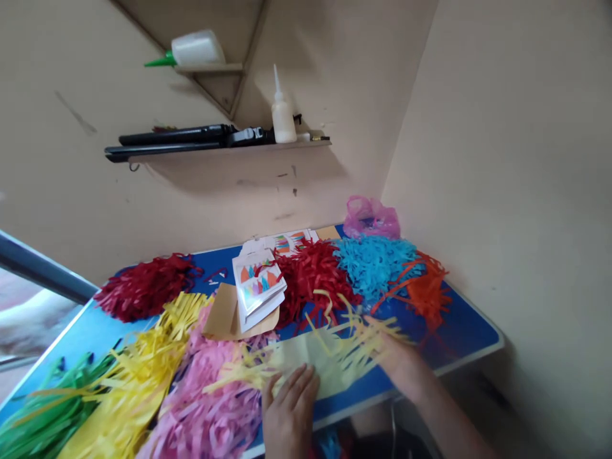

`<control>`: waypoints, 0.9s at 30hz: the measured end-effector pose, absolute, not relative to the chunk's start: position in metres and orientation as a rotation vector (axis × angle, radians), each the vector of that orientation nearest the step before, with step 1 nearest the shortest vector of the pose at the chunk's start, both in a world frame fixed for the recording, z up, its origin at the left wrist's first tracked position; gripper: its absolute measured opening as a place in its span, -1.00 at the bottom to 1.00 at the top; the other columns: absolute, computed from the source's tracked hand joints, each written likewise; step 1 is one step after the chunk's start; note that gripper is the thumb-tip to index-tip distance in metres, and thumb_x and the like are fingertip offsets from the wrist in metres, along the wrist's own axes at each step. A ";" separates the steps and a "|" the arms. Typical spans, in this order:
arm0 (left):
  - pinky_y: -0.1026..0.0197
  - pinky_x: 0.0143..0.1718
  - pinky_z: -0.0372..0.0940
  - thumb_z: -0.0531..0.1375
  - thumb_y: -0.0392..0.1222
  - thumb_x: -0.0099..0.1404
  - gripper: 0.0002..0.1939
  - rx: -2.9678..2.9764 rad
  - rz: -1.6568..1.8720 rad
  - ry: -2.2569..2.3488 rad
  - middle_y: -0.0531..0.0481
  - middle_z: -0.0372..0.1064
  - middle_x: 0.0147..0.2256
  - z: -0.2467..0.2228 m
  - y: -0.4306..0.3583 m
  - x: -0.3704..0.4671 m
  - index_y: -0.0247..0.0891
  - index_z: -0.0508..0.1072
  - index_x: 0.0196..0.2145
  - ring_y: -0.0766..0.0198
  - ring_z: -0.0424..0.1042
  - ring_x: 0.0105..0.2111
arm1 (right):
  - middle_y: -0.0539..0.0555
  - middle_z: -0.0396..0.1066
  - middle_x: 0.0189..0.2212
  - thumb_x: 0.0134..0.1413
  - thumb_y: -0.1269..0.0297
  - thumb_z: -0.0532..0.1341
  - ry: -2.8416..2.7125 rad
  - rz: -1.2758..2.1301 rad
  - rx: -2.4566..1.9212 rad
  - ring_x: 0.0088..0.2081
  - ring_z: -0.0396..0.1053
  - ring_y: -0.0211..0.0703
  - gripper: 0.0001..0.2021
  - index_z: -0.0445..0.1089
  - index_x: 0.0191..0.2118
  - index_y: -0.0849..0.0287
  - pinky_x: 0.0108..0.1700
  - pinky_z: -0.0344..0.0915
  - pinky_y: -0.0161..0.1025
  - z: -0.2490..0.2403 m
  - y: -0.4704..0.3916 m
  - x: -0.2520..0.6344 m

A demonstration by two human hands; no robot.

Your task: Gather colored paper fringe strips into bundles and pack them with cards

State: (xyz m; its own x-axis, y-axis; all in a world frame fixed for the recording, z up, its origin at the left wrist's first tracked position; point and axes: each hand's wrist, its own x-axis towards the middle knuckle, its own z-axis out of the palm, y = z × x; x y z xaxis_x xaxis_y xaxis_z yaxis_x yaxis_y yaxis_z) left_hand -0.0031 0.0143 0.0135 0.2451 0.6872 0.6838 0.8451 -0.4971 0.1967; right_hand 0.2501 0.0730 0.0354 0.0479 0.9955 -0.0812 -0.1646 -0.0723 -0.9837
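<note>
A pale yellow sheet of tissue paper (pixel 299 354), cut into fringe at both ends, lies across the blue table near its front edge. My left hand (pixel 292 405) rests on the plain middle of the sheet, fingers stretched out and lying flat. At the right-hand fringe, my right hand (pixel 389 347) reaches in among the loose strips with its fingers extended; strips and blur partly cover them. Under the sheet's left fringe is a heap of pink tissue strips (pixel 210 395). Red fringe (pixel 313 274) lies just behind the sheet.
Yellow (pixel 138 382), green (pixel 52 408), dark red (pixel 143 287), turquoise (pixel 373 264) and orange (pixel 428 293) fringe bundles surround the work area. Printed cards (pixel 258 287) sit on a brown envelope (pixel 222 312). A pink plastic bag (pixel 370 217) stands by the wall. Glue bottles (pixel 284 118) rest on shelves above.
</note>
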 end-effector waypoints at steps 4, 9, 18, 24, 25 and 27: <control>0.08 0.03 0.05 0.01 -0.30 0.37 -0.68 -2.288 -1.150 -1.564 0.14 0.62 -0.25 -0.001 0.018 0.017 0.03 0.53 -0.23 0.25 0.57 -0.23 | 0.26 0.38 0.09 0.02 0.00 0.28 -1.196 0.491 -1.461 0.15 0.28 0.22 -0.43 0.30 0.15 0.07 0.19 0.08 0.32 0.028 0.043 0.263; 0.04 0.04 0.02 0.00 -0.37 0.34 -0.62 -2.405 -1.145 -1.719 0.11 0.62 -0.23 -0.008 0.014 0.022 0.02 0.53 -0.18 0.22 0.56 -0.18 | 0.21 0.35 0.15 -0.12 -0.03 0.37 -2.382 0.782 -1.110 0.22 0.19 0.24 -0.21 0.21 0.25 0.05 0.33 -0.33 0.33 0.028 0.036 0.217; -0.02 0.01 0.03 0.00 -0.37 0.34 -0.65 -2.377 -1.209 -1.794 0.06 0.62 -0.27 -0.012 0.015 0.034 -0.04 0.54 -0.25 0.17 0.56 -0.24 | 0.21 0.30 0.19 0.13 0.20 0.21 -2.193 0.278 -1.313 0.25 0.15 0.19 -0.50 0.25 0.19 0.07 0.31 -0.15 0.32 0.020 0.043 0.231; -0.04 0.08 -0.03 0.04 -0.46 0.25 -0.62 -2.336 -0.769 -1.911 0.06 0.59 -0.15 0.008 0.018 -0.012 -0.05 0.51 -0.17 0.14 0.48 -0.10 | 0.06 0.59 -0.19 0.20 0.53 0.04 -2.281 0.379 -1.002 -0.11 0.52 -0.08 -0.73 0.42 -0.20 0.05 0.26 0.02 0.24 0.003 0.047 0.206; -0.05 0.11 -0.06 0.07 -0.45 0.24 -0.62 -2.310 -0.680 -1.918 0.07 0.59 -0.14 0.011 0.016 -0.028 -0.04 0.51 -0.15 0.12 0.47 -0.09 | 0.07 0.58 -0.17 0.17 0.54 0.06 -2.272 0.345 -0.950 -0.09 0.51 -0.07 -0.75 0.41 -0.22 0.07 0.25 0.04 0.23 0.001 0.050 0.208; -0.11 0.15 -0.11 0.10 -0.40 0.21 -0.62 -2.259 -0.519 -1.863 0.04 0.57 -0.11 0.016 0.007 -0.052 -0.04 0.50 -0.10 0.07 0.46 -0.06 | 0.08 0.57 -0.16 0.10 0.55 0.09 -2.286 0.310 -0.867 -0.06 0.48 -0.06 -0.77 0.39 -0.23 0.10 0.23 0.06 0.18 0.000 0.053 0.213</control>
